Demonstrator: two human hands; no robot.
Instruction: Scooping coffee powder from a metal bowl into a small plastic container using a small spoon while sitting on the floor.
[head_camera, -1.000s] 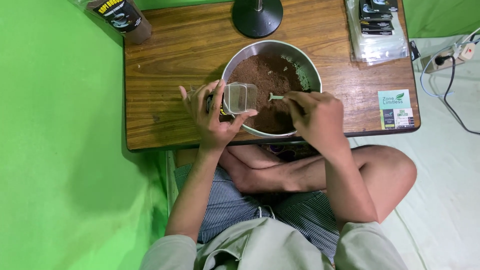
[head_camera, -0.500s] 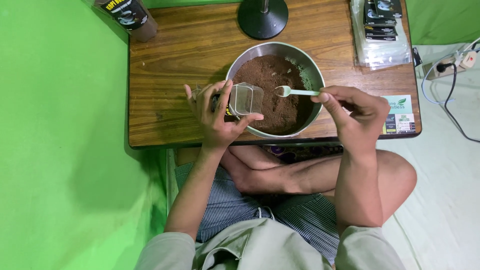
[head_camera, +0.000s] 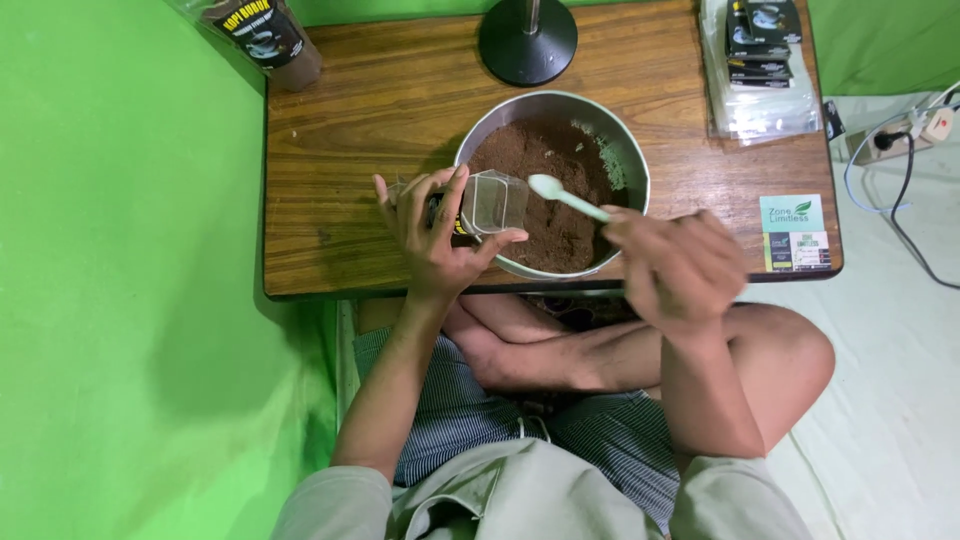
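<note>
The left hand (head_camera: 432, 235) is wrapped around a small clear plastic pouch (head_camera: 490, 203), fingers on top and thumb beneath, holding it tilted with its open mouth just past the fingertips, over the near left rim of the steel bowl (head_camera: 632, 160). The right hand (head_camera: 680, 265) is closed on the handle of a pale green plastic spoon (head_camera: 565, 195), whose scoop reaches out from the knuckles toward the pouch's mouth and hangs above the brown powder (head_camera: 550, 190) filling the bowl. Beyond both hands, on the wooden table (head_camera: 360, 150), stands a round black base (head_camera: 527, 40), with a dark packet (head_camera: 268, 38) off past the left hand and a stack of sachets (head_camera: 760, 60) past the right.
</note>
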